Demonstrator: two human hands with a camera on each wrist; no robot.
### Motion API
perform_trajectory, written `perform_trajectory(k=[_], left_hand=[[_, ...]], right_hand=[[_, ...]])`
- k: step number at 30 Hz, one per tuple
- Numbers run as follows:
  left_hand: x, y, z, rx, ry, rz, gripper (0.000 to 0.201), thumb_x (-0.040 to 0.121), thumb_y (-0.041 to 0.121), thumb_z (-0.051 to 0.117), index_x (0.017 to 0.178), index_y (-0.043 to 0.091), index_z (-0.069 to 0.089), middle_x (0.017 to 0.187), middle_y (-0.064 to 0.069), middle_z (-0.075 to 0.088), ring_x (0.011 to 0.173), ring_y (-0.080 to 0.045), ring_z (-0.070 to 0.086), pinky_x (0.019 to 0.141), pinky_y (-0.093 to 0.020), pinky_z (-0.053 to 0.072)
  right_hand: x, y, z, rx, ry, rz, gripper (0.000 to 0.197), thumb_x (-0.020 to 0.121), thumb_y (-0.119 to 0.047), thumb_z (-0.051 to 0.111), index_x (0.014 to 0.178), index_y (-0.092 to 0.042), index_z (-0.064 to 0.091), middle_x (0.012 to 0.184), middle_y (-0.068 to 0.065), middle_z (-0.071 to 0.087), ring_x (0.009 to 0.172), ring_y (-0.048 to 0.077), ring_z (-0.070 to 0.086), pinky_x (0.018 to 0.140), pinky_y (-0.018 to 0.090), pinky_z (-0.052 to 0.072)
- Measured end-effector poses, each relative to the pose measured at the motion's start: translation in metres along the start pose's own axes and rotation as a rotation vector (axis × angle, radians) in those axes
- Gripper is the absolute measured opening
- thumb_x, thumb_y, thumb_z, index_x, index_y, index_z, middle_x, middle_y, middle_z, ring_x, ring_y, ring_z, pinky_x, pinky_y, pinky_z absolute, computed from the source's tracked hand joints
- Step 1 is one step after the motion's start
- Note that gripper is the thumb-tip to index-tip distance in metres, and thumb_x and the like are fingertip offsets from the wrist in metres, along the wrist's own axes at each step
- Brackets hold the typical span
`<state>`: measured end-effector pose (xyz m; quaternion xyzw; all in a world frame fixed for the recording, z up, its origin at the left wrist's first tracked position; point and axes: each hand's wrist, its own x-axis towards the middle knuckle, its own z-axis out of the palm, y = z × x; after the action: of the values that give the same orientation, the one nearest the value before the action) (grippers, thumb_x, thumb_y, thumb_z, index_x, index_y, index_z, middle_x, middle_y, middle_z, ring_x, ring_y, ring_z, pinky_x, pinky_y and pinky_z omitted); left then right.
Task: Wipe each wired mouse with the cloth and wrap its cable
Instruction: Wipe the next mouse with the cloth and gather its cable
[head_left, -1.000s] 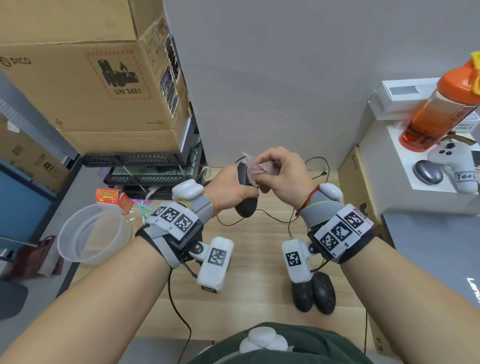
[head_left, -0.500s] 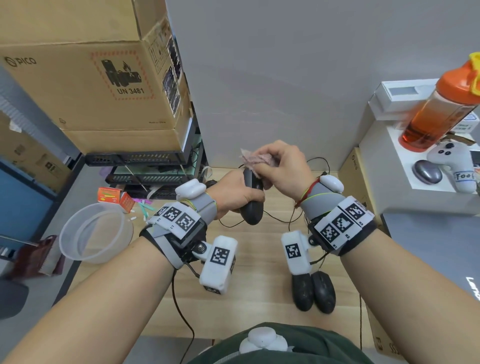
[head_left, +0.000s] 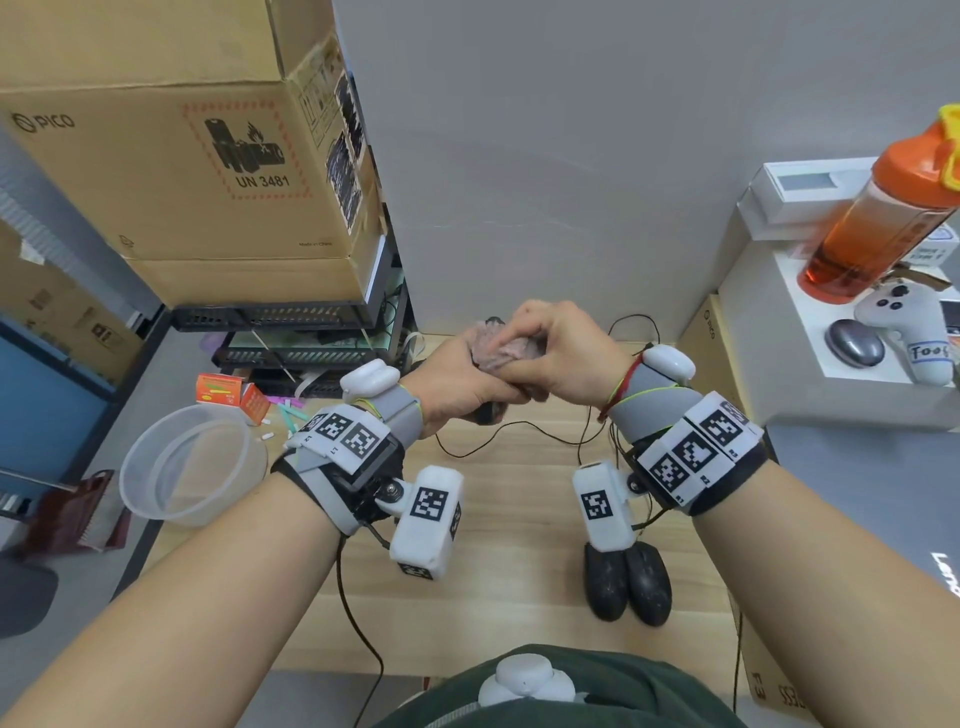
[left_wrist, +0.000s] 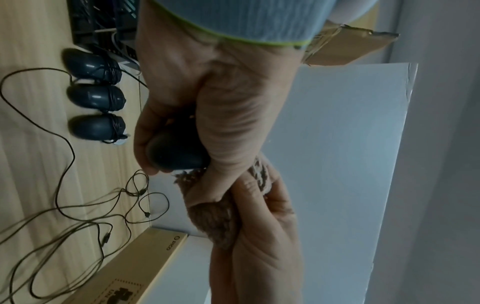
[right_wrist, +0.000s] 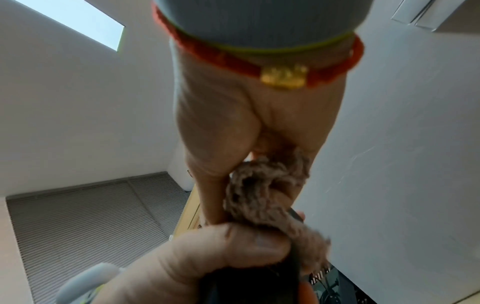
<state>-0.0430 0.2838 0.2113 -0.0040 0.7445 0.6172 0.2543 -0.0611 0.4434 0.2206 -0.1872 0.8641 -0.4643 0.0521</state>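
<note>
My left hand grips a black wired mouse above the wooden table. Only the mouse's lower end shows in the head view. My right hand holds a bunched pinkish-brown cloth and presses it on the mouse's upper part. In the right wrist view the cloth sits between my fingers, right over the mouse. The mouse's cable hangs down to the table. Three black mice with wrapped cables lie in a row; two of them show near my right wrist.
Loose cables trail over the table's far side. A clear plastic bowl stands at the left, below stacked cardboard boxes. At the right, a white box carries an orange bottle, a white controller and a grey mouse.
My right hand has brought the cloth from the mouse's top end down over its body. Both hands have closed together, and most of the mouse is now hidden.
</note>
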Motion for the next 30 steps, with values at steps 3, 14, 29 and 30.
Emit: perform_trajectory(k=[3, 14, 29, 30], left_hand=[[-0.001, -0.002, 0.002, 0.022, -0.037, 0.014, 0.047, 0.076, -0.012, 0.074, 0.115, 0.005, 0.055, 0.090, -0.011, 0.069, 0.076, -0.025, 0.057, 0.054, -0.029, 0.048], [0.004, -0.006, 0.005, 0.066, -0.021, 0.021, 0.047, 0.076, -0.010, 0.072, 0.113, 0.017, 0.063, 0.089, -0.009, 0.062, 0.077, -0.025, 0.055, 0.056, -0.033, 0.051], [0.011, -0.007, -0.015, -0.532, -0.104, -0.032, 0.069, 0.077, 0.015, 0.060, 0.145, 0.024, 0.052, 0.129, -0.024, 0.055, 0.106, -0.038, 0.051, 0.084, -0.058, 0.047], [0.011, -0.005, -0.017, -0.597, -0.110, -0.035, 0.066, 0.081, 0.026, 0.058, 0.146, 0.022, 0.051, 0.135, -0.024, 0.054, 0.107, -0.038, 0.050, 0.083, -0.055, 0.044]], right_hand=[[0.003, 0.000, -0.001, -0.023, 0.095, 0.062, 0.025, 0.069, -0.019, 0.086, 0.080, -0.037, 0.071, 0.082, -0.007, 0.060, 0.073, 0.008, 0.059, 0.072, 0.026, 0.045], [0.007, 0.001, -0.001, -0.120, 0.163, 0.064, 0.019, 0.071, -0.020, 0.085, 0.083, -0.031, 0.074, 0.080, -0.008, 0.057, 0.065, 0.004, 0.057, 0.066, 0.020, 0.041], [-0.002, 0.006, -0.005, -0.016, 0.183, 0.048, 0.034, 0.068, -0.017, 0.086, 0.091, -0.034, 0.067, 0.083, -0.013, 0.062, 0.074, 0.003, 0.059, 0.072, 0.017, 0.044], [-0.002, 0.006, -0.004, -0.019, 0.189, 0.062, 0.040, 0.067, -0.018, 0.086, 0.097, -0.031, 0.065, 0.085, -0.011, 0.062, 0.074, 0.004, 0.058, 0.071, 0.015, 0.044]])
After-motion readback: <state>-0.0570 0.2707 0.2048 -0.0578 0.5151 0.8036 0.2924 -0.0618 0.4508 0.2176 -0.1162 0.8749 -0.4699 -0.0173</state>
